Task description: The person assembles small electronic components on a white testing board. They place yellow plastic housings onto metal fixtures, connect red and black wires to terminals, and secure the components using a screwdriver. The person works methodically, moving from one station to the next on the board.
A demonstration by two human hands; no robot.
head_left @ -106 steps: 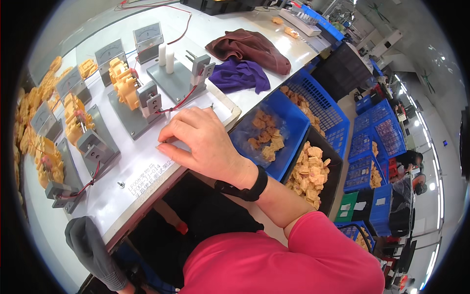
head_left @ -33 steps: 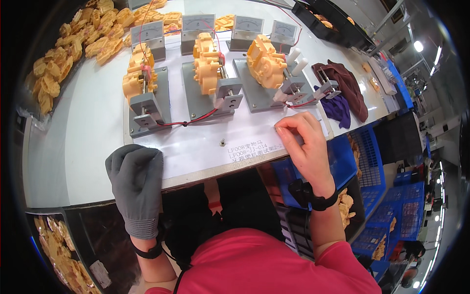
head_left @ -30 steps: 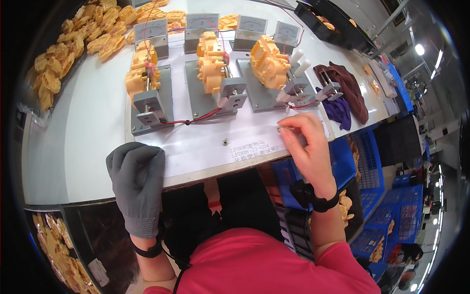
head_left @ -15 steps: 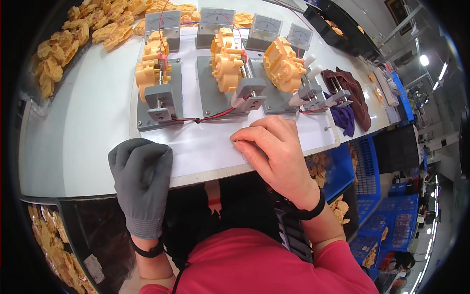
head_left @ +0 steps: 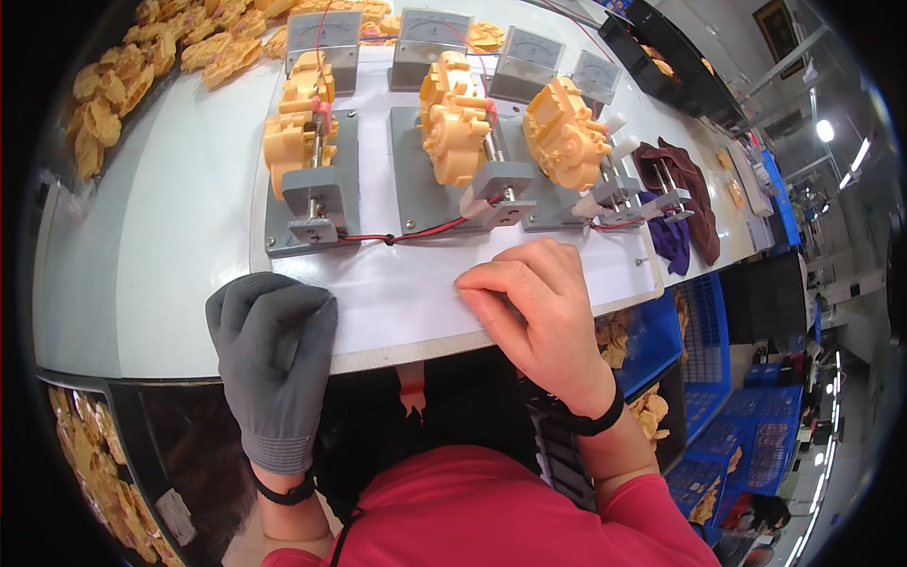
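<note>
The left hand (head_left: 274, 354), in a grey knit glove, lies flat at the near edge of the white worktop (head_left: 161, 246), fingers together and curled a little over the rim, holding nothing. The right hand (head_left: 539, 317) is bare and rests palm down on a white sheet (head_left: 406, 293) that covers the front of the worktop — its fingers are bent and drawn close, the tips pressed onto the sheet, and whether they pinch anything small cannot be told. Just beyond the hands stand three grey metal stands (head_left: 316, 198), each carrying a yellow plastic gear housing (head_left: 298, 132), and a red wire (head_left: 416, 233) runs along their near feet. Behind them a row of small dial meters (head_left: 430, 33) faces the person. Loose yellow parts (head_left: 123, 85) are heaped at the far left, and dark red and purple cloths (head_left: 685, 203) lie at the right — beside blue crates (head_left: 704, 321) below the edge.
</note>
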